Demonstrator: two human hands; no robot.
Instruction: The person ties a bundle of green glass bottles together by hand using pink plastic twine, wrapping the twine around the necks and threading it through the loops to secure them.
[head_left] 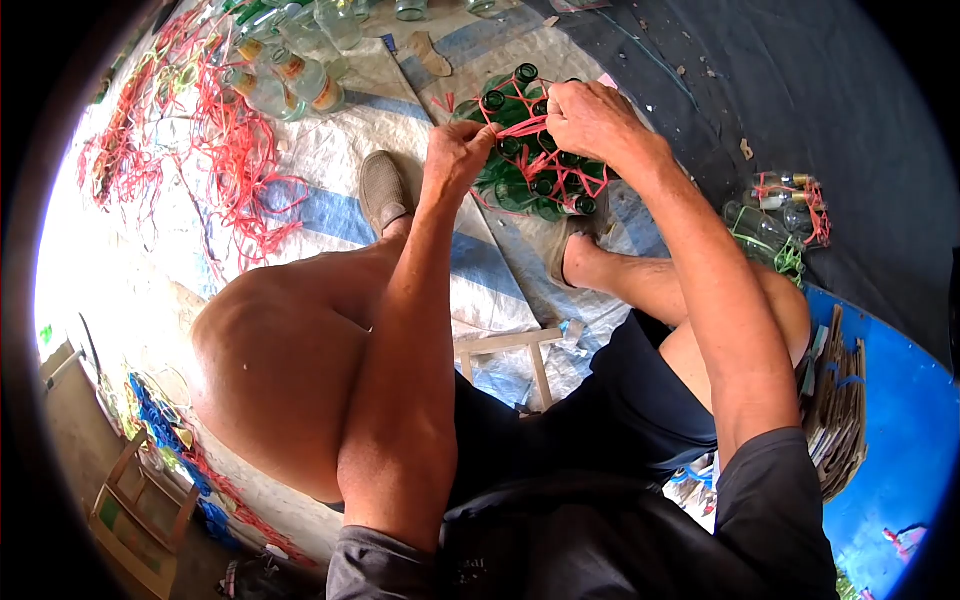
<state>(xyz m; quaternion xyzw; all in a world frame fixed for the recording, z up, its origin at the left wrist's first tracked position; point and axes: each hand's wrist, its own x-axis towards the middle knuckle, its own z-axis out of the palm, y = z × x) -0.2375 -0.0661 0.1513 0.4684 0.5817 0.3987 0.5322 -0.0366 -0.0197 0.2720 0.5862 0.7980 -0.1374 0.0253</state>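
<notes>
A bundle of green glass bottles (pixel 541 187) stands between my feet, with pink plastic strands (pixel 525 127) running around and across the bottle necks. My left hand (pixel 459 155) is closed on the strands at the bundle's left side, thumb and fingers pinched together. On the other side, my right hand (pixel 594 122) is also closed on the pink strands, close above the bottles. The strands stretch between both hands. My right hand hides some of the bottle tops.
Loose pink strands (pixel 235 150) lie in a heap at the upper left beside clear bottles (pixel 300 80). More tied bottles (pixel 775 220) lie at the right on dark cloth (pixel 800 90). Stacked cardboard (pixel 838 410) is by my right leg, and a small wooden chair (pixel 140 510) stands lower left.
</notes>
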